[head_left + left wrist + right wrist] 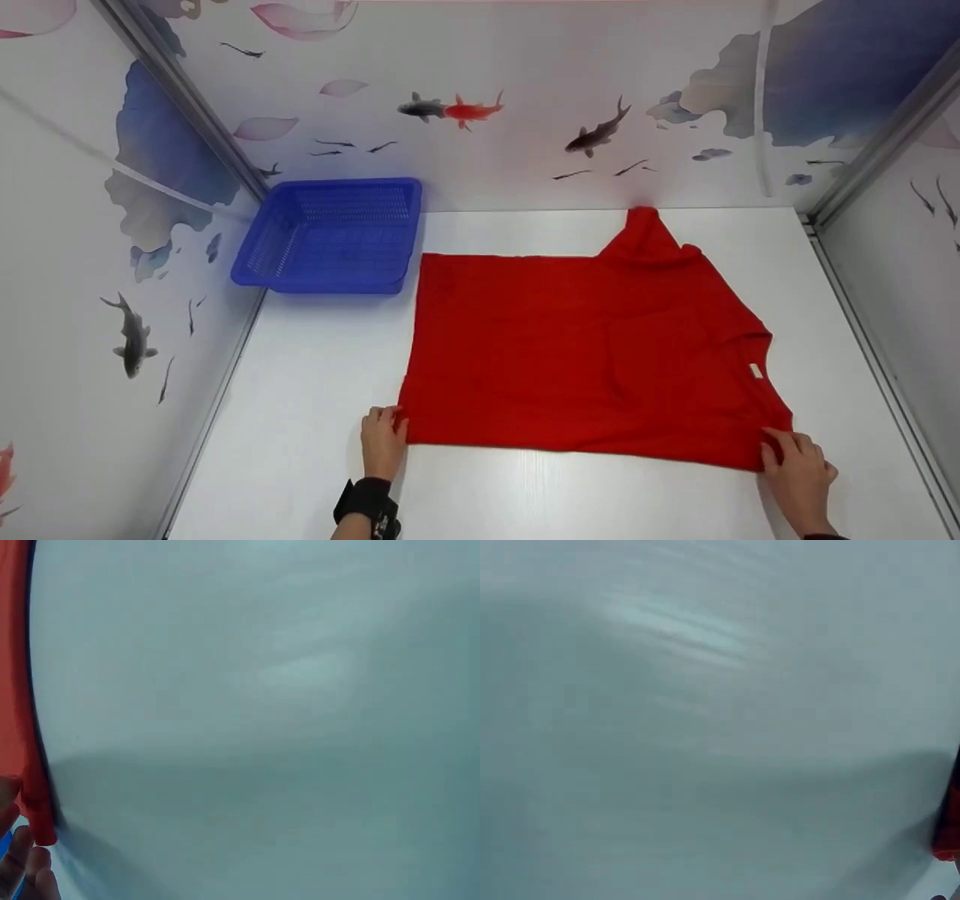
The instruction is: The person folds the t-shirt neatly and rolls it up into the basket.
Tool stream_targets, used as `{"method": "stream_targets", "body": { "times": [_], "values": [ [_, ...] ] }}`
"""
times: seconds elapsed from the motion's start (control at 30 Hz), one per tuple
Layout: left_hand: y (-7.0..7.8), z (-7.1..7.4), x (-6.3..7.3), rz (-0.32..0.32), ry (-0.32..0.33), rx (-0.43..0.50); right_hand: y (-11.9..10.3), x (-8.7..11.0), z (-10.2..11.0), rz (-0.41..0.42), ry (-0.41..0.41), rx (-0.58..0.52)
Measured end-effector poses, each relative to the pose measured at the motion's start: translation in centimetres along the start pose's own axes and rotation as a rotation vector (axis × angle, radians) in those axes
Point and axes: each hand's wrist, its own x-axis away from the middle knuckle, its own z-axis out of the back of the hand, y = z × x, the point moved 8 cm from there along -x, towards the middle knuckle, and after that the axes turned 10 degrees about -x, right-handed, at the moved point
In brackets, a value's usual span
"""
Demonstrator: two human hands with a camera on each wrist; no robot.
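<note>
A red T-shirt (525,345) lies spread on the white table, its neckline with a small white label (756,370) toward the right. One sleeve points to the back; the near side is folded into a straight edge. At the shirt's near left corner, my left hand (384,442) pinches the cloth. The left wrist view catches those fingers (16,862) at the end of the red edge (30,765). My right hand (802,472) pinches the near right corner by the shoulder. Only a bit of red cloth (949,829) shows in the right wrist view, with that hand mostly out of frame.
A blue plastic basket (337,240) stands at the back left of the table, a little apart from the shirt. White panels painted with fish and leaves (517,150) enclose the table at the back and both sides. A black strap (367,506) circles my left wrist.
</note>
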Motion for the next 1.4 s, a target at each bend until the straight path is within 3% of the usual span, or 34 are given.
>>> {"method": "stream_targets", "body": {
  "times": [0.2, 0.33, 0.53, 0.73, 0.93, 1.17, 1.3, 1.33, 1.4],
  "values": [
    [1.2, 0.5, -4.6, -0.019, -0.006, -0.001, -2.8, -3.7, 1.0, 0.136, 0.09, -0.079],
    [3.5, 0.8, -8.4, -0.099, 0.001, 0.0, -4.9, -6.8, 1.4, 0.211, 0.128, -0.113],
    [6.8, -0.2, -14.2, -0.218, 0.006, -0.063, -6.5, -12.1, 0.8, 0.171, 0.059, -0.128],
    [9.3, -2.5, -18.6, -0.282, -0.087, -0.078, -7.3, -16.6, -0.6, 0.117, -0.067, -0.101],
    [10.5, -4.7, -22.6, -0.246, -0.175, -0.128, -8.5, -20.8, -2.5, 0.093, -0.181, -0.085],
    [10.6, -8.0, -25.6, -0.165, -0.35, -0.231, -9.0, -24.5, -4.7, 0.009, -0.287, -0.107],
    [9.6, -11.3, -27.6, -0.133, -0.444, -0.253, -9.2, -26.1, -5.7, -0.021, -0.294, -0.143],
    [9.4, -11.9, -27.9, -0.143, -0.441, -0.259, -9.2, -26.4, -6.0, -0.029, -0.294, -0.149],
    [8.2, -14.5, -28.7, -0.178, -0.401, -0.274, -8.9, -26.9, -6.6, -0.05, -0.293, -0.151]
  ]
}}
